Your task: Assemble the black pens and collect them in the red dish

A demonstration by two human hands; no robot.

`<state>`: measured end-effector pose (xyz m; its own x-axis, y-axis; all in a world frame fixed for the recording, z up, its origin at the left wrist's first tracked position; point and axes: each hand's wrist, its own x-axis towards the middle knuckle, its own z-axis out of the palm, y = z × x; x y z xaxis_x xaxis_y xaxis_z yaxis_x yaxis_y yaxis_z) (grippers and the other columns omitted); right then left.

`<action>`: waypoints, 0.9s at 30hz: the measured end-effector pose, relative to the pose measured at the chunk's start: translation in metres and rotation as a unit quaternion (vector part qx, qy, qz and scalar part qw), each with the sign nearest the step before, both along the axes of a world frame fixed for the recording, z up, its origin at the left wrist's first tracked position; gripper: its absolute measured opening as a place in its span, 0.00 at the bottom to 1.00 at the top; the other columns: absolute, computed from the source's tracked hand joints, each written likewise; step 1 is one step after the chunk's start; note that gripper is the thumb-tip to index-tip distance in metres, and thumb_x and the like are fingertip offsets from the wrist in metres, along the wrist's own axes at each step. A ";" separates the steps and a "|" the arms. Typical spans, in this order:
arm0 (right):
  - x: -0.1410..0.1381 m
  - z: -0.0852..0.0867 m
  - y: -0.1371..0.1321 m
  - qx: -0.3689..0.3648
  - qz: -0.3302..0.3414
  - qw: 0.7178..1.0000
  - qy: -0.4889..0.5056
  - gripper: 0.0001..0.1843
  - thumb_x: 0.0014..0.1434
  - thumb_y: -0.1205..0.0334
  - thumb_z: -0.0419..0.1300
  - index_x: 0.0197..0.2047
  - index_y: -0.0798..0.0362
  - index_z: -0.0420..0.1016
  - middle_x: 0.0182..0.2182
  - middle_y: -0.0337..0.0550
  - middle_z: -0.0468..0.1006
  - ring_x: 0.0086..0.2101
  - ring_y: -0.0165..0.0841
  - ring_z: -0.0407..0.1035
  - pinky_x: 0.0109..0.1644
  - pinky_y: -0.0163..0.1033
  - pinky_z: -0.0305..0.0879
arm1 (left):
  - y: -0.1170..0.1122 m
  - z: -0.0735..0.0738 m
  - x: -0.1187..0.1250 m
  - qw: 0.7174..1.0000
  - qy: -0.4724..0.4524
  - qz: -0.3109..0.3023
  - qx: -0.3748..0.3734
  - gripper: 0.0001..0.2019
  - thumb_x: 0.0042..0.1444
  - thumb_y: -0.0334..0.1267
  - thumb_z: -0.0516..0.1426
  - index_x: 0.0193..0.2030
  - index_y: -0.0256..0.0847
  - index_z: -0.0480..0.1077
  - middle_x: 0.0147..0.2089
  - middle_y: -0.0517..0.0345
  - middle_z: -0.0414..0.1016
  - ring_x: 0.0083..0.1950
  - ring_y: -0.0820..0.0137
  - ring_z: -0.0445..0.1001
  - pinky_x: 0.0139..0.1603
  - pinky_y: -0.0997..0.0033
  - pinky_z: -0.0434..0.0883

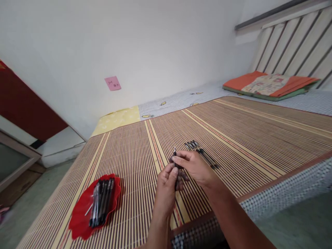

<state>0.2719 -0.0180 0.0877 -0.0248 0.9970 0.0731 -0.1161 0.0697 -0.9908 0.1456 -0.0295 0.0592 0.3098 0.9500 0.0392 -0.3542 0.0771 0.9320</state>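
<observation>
Fingers of left hand (166, 181) and right hand (193, 164) closed around one black pen (175, 153), over mat (137, 193), toward its near edge. Silver tip directed at far edge; barrel mostly covered by both grips.

Progress, judged from layout: partway. Already out on mat, just beyond right hand: small group of pens (209, 157), side by side, count uncertain. Apparently left to handle: bundle of pens (102, 200) in red dish (80, 211), near left edge of mat, with thin white stick (88, 209) alongside.

Surroundings: folded orange cloth (259, 84) past far right corner; pink note (112, 83) on wall (168, 45) beyond far edge. Obstruction: right hand, partly across view of laid-out group.
</observation>
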 end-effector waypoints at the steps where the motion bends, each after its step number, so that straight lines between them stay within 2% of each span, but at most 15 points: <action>1: -0.002 0.001 -0.001 -0.007 -0.005 1.000 0.003 0.17 0.54 0.48 0.65 0.25 0.51 0.69 0.18 0.30 0.63 0.19 0.24 0.57 0.20 0.32 0.53 | 0.000 0.000 0.001 1.000 0.016 0.021 0.011 0.16 0.58 0.48 0.63 0.43 0.36 0.73 0.25 0.66 0.64 0.22 0.79 0.56 0.22 0.78 0.55; 4: -0.008 0.003 -0.002 -0.008 -0.010 1.000 0.010 0.17 0.54 0.48 0.64 0.24 0.51 0.68 0.17 0.30 0.63 0.16 0.24 0.56 0.17 0.32 0.51 | -0.001 -0.001 0.004 0.995 0.060 0.069 0.049 0.14 0.59 0.47 0.61 0.41 0.37 0.73 0.25 0.65 0.63 0.23 0.78 0.56 0.23 0.77 0.56; 8: -0.008 0.001 -0.001 -0.008 -0.014 1.000 0.020 0.15 0.53 0.49 0.65 0.27 0.52 0.72 0.19 0.31 0.68 0.17 0.25 0.60 0.18 0.32 0.55 | -0.001 -0.002 0.006 0.986 0.109 0.095 0.081 0.13 0.61 0.47 0.59 0.40 0.38 0.74 0.25 0.64 0.65 0.24 0.76 0.58 0.24 0.77 0.57; 12: -0.004 -0.004 0.004 0.007 -0.061 0.998 0.024 0.14 0.51 0.53 0.68 0.36 0.54 0.77 0.30 0.38 0.78 0.29 0.29 0.71 0.31 0.33 0.66 | -0.002 -0.002 0.005 0.982 0.129 0.103 0.092 0.13 0.62 0.48 0.59 0.41 0.39 0.74 0.27 0.60 0.69 0.26 0.73 0.62 0.27 0.75 0.59; 14: -0.003 -0.007 0.006 0.018 -0.079 0.996 0.021 0.14 0.52 0.52 0.68 0.34 0.54 0.76 0.30 0.39 0.78 0.31 0.30 0.72 0.35 0.34 0.67 | -0.002 -0.003 0.005 0.981 0.137 0.101 0.095 0.13 0.62 0.48 0.59 0.40 0.40 0.75 0.27 0.59 0.70 0.27 0.72 0.63 0.27 0.74 0.59; 17: -0.002 -0.009 0.007 0.033 -0.085 0.996 0.010 0.14 0.53 0.51 0.67 0.32 0.54 0.76 0.28 0.38 0.76 0.30 0.30 0.70 0.35 0.35 0.66 | -0.002 -0.004 0.005 0.983 0.135 0.096 0.080 0.13 0.60 0.48 0.60 0.41 0.40 0.75 0.29 0.59 0.71 0.28 0.72 0.64 0.29 0.74 0.60; 22: -0.001 -0.009 0.006 0.042 -0.062 0.997 -0.010 0.14 0.55 0.51 0.64 0.31 0.54 0.76 0.26 0.38 0.75 0.30 0.30 0.69 0.34 0.35 0.64 | -0.003 -0.003 0.007 0.999 0.025 0.044 -0.017 0.15 0.56 0.48 0.64 0.39 0.38 0.72 0.26 0.65 0.64 0.24 0.78 0.57 0.24 0.78 0.53; 27: 0.001 -0.004 0.003 0.020 -0.002 0.999 0.036 0.16 0.55 0.49 0.65 0.32 0.55 0.78 0.28 0.39 0.78 0.31 0.30 0.71 0.38 0.36 0.65 | -0.002 0.000 0.001 0.988 -0.108 -0.084 -0.071 0.14 0.58 0.45 0.64 0.35 0.38 0.66 0.22 0.68 0.60 0.19 0.82 0.47 0.20 0.79 0.48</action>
<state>0.2732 -0.0153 0.0838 -0.0143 0.9933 0.1150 -0.1864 0.1103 -0.9763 0.1470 -0.0317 0.0594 0.4627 0.8865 -0.0083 -0.5152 0.2764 0.8113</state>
